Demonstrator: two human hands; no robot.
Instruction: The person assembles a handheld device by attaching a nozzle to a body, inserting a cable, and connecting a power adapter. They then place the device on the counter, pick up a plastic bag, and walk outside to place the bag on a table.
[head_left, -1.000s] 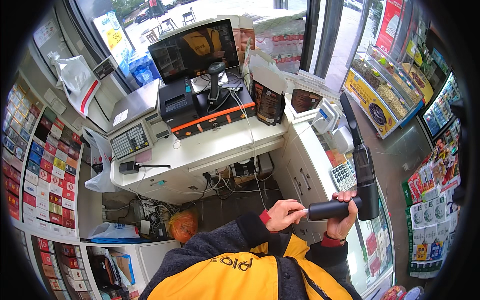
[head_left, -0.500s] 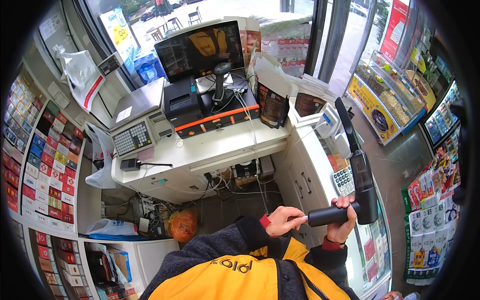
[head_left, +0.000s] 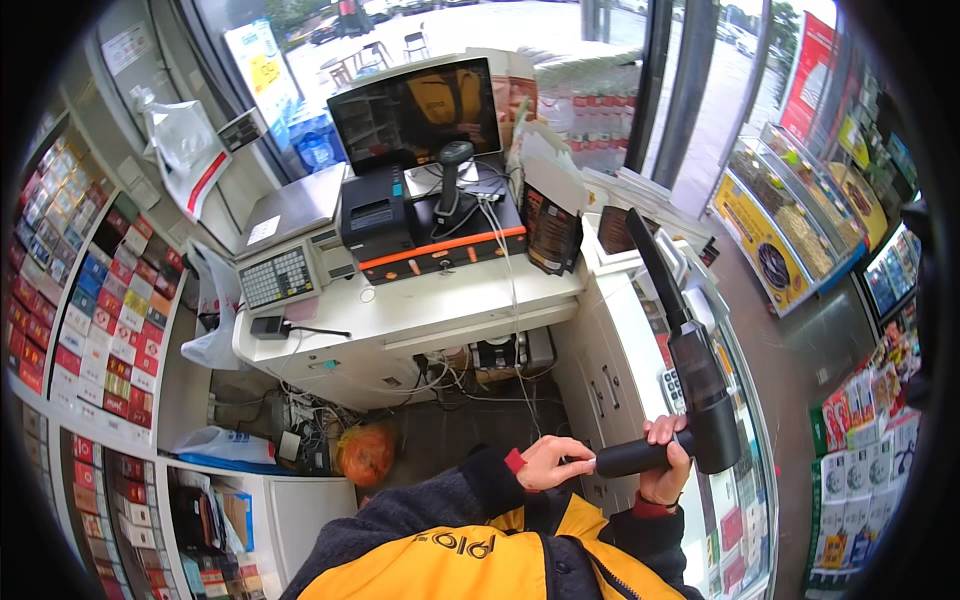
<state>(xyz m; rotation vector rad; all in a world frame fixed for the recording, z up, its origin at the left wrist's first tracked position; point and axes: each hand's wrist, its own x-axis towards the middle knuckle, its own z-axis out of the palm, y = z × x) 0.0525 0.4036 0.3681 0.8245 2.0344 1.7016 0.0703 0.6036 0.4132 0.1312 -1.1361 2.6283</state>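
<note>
Overhead, the scene is a shop checkout corner. A white counter [head_left: 440,310] runs across the middle, with a second white cabinet [head_left: 610,370] joining it on the right. On the left wall stands a rack of small coloured packets [head_left: 80,300]. At the back of the counter sits a dark monitor [head_left: 415,110], and in front of it a black box with an orange stripe [head_left: 445,245]. A black receipt printer [head_left: 372,212] rests on that box, beside a handheld scanner on its stand [head_left: 450,175]. To the left lies a weighing scale with a keypad [head_left: 285,262]. Under the counter, cables tangle near an orange bag [head_left: 365,453] on the floor.

The person wears a yellow and dark jacket [head_left: 470,545]. Both hands are raised in front of the chest, close to the cabinet's edge. The handheld vacuum [head_left: 690,380], black, is held there: its long narrow nozzle points up and away over the cabinet, and its round handle lies sideways toward the person. The right hand [head_left: 665,465] is closed around the handle just beside the body of the machine. The left hand [head_left: 555,462] is curled, its fingertips [head_left: 588,463] pinching the free end of the same handle.
</note>
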